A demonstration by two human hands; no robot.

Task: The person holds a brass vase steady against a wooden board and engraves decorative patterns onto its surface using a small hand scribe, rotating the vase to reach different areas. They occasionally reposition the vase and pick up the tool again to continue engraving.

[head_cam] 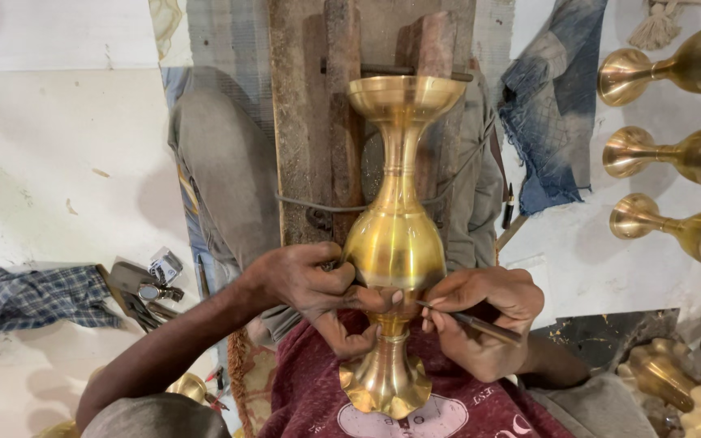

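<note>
Currently head view: polished brass vase (395,243), flared top, scalloped foot, lying along wooden plank (310,122) over the lap. Left hand (310,284) wrapped round its narrow stem. Right hand (480,312) pinches thin metal tool (468,320), tip at vase belly. Small silver-white packet (165,264) on floor left, beside checked cloth (30,296).

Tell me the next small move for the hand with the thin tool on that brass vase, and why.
Probably bring the thin tool's tip onto the brass vase's lower belly. The right hand holds it like a pen, its tip at the narrowing above the foot, while the left hand grips that same spot, steadying the vase against the wooden block.
</note>
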